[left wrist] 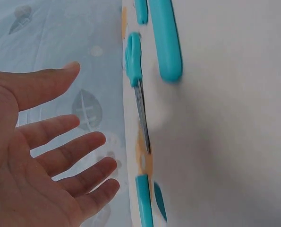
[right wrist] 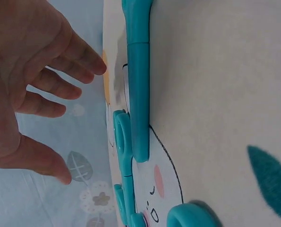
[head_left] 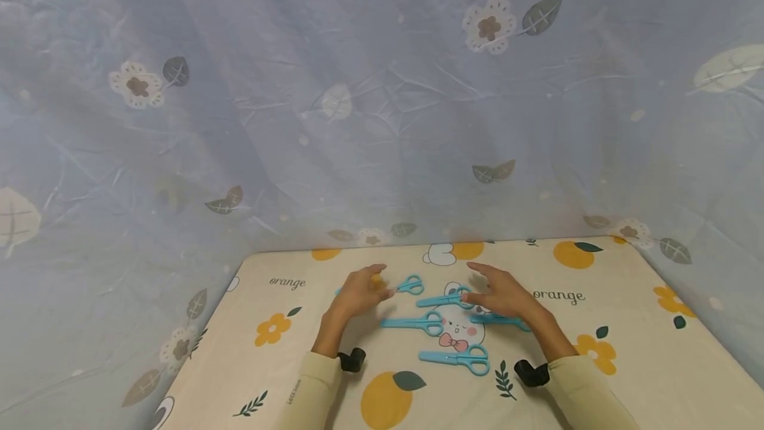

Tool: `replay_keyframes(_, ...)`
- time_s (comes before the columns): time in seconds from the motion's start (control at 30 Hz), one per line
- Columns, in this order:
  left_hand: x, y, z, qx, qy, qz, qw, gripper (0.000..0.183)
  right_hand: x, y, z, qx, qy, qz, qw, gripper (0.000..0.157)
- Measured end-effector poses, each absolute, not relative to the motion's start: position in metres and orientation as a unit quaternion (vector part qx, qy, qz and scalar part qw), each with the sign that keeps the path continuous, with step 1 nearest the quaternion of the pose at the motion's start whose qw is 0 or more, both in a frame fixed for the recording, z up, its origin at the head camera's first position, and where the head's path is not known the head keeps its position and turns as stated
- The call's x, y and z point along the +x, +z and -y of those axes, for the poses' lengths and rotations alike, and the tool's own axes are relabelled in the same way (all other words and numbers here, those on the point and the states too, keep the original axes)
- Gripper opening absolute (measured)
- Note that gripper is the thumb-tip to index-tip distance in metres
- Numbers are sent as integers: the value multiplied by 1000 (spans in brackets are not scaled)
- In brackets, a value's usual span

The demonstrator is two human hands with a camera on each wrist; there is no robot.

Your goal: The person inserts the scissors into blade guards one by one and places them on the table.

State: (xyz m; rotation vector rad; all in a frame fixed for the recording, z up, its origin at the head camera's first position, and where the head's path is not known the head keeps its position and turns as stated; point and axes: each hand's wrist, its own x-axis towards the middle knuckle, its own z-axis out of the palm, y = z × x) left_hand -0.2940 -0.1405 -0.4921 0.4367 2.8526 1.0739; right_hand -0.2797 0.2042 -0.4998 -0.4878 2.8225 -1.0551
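Observation:
My left hand [head_left: 360, 292] hovers over the left side of a group of turquoise scissors, fingers spread and holding nothing. Just past it lies a pair of scissors [left wrist: 134, 61] with bare metal blades, and beyond their tips a separate turquoise blade cover [left wrist: 144, 201]. In the head view this hand partly hides both. My right hand [head_left: 504, 294], also empty with fingers apart, is above the capped scissors [head_left: 501, 321] on the right. Its thumb overlaps the handles of other capped scissors [head_left: 444, 300] in the head view. Two more capped scissors [head_left: 412, 323] [head_left: 456, 358] lie nearer me.
Everything lies on a cream cloth [head_left: 239, 377] printed with oranges, flowers and a rabbit. A pale blue-grey patterned curtain [head_left: 382, 118] rises behind and along both sides. Black wrist mounts [head_left: 352, 359] sit at both cuffs.

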Motion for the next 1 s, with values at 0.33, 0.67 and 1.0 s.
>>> replay_keyframes(0.33,-299,-496,164,126,342,-930,39,77,-291,-499,-188,-177,-340,-922,45,90)
replay_keyframes(0.67,-299,-497,179,120,339,-932,44,86,-301,-501,-172,-209,-315,-925,38,94)
replay_keyframes(1.0,-302,-504,195,125,342,-931,33,91,-314,-508,-153,-226,-295,-926,62,100)
